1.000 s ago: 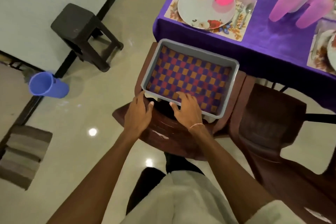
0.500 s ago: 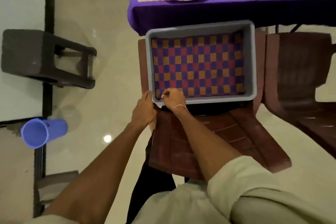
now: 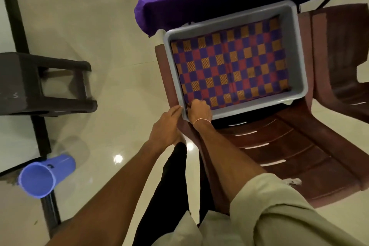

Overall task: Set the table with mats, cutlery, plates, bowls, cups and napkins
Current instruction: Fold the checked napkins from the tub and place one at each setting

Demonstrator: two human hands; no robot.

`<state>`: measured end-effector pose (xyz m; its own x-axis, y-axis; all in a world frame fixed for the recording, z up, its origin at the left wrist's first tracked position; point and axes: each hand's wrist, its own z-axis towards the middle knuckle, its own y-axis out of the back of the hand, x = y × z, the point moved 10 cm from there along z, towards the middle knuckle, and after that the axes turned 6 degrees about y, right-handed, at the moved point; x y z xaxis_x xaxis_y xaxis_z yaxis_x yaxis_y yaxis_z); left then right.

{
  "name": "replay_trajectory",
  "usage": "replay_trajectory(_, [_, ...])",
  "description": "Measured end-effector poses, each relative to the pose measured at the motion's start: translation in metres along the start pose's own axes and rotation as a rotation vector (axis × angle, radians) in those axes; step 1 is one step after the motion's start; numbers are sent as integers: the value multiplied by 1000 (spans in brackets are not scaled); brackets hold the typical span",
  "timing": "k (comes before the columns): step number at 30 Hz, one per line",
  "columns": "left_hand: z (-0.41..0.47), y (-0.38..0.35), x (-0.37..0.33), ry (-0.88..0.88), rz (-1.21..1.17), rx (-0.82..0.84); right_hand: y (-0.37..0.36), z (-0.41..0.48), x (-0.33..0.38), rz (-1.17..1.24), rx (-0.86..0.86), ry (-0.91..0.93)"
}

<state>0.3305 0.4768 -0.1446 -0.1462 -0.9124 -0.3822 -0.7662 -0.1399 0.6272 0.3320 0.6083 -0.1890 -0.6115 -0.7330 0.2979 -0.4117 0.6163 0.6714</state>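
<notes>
Right hand [image 3: 199, 109] curled, pinching mat [image 3: 231, 66] at near-left corner, inside tray [image 3: 297, 46] on chair [image 3: 289, 146]. Left hand [image 3: 166, 126] straight-fingered against tray's outer corner. Risk: pinch slips, or pull drags tray off seat.

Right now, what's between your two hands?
Only the grey tub's corner wall, in the head view: left hand outside it, right hand inside, pinching the checkered cloth.

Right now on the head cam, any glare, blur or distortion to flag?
Head view: two bright glare spots on the glossy floor; wide-angle bend bows the grey tray and the chair; light is dim and warm; the right hand pinching the checked mat looks sharp, with no motion blur.
</notes>
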Motion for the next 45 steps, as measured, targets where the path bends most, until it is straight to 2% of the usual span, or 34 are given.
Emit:
replay_trajectory(7, [-2, 8, -2, -44, 13, 21, 21, -11, -11, 169, -73, -87])
replay_trajectory(11, [-4, 40, -14, -8, -116, -72, 66, -29, -9, 241, -219, 17])
replay_trajectory(13, [-7, 61, -25, 69, -298, -103, 90, -42, -2, 185, -245, 80])
replay_trajectory(17, [-17, 79, -51, 245, -808, -17, 140, -77, 10, 143, -369, 197])
replay_trajectory(21, [-26, 90, -78, 255, -1127, 57, 172, -118, 25, 126, -487, 305])
replay_trajectory(26, [-26, 106, -81, 296, -1397, 124, 193, -155, 49, 212, -641, 410])
replay_trajectory(29, [-24, 131, -82, 254, -1563, 146, 203, -172, 75, 230, -716, 450])
replay_trajectory(35, [-12, 203, -38, 314, -1339, 57, 221, -189, 133, 250, -820, 455])
replay_trajectory(39, [-12, 273, -38, 121, -1063, 50, 236, -197, 179, 376, -830, 518])
replay_trajectory(41, [-14, 308, -42, 4, -860, 43, 243, -203, 205, 499, -782, 578])
replay_trajectory(43, [-19, 340, -49, -124, -663, 52, 250, -198, 213, 753, -705, 514])
replay_trajectory(45, [-30, 368, -58, -235, -532, 105, 260, -184, 199, 927, -731, 371])
